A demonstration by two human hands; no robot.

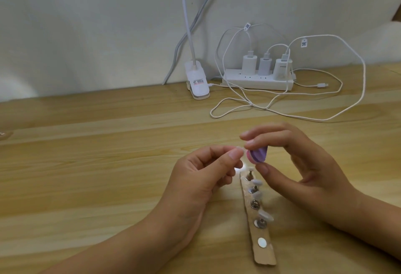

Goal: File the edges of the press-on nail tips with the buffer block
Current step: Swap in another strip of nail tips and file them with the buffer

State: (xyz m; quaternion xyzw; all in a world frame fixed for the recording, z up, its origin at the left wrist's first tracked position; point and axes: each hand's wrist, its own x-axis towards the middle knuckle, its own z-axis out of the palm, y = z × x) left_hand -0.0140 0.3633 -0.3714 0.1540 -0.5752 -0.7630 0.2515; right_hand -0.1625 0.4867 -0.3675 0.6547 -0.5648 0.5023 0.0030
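Observation:
My left hand (201, 171) pinches a small translucent nail tip (305, 148) between thumb and forefinger. My right hand (303, 165) holds a purple and pink buffer block (323, 154) between thumb and fingers, its edge touching the nail tip. Below the hands a brown cardboard strip (263, 250) lies on the wooden table. It carries several metal stands, some topped with pale nail tips (265, 215). One white magnet disc (262, 243) near the strip's near end is bare.
At the back of the wooden table (108, 165) stands a white power strip (258, 78) with three chargers and looping white cables (282, 109). A white clip lamp base (196, 83) sits to its left. A pale wall rises behind.

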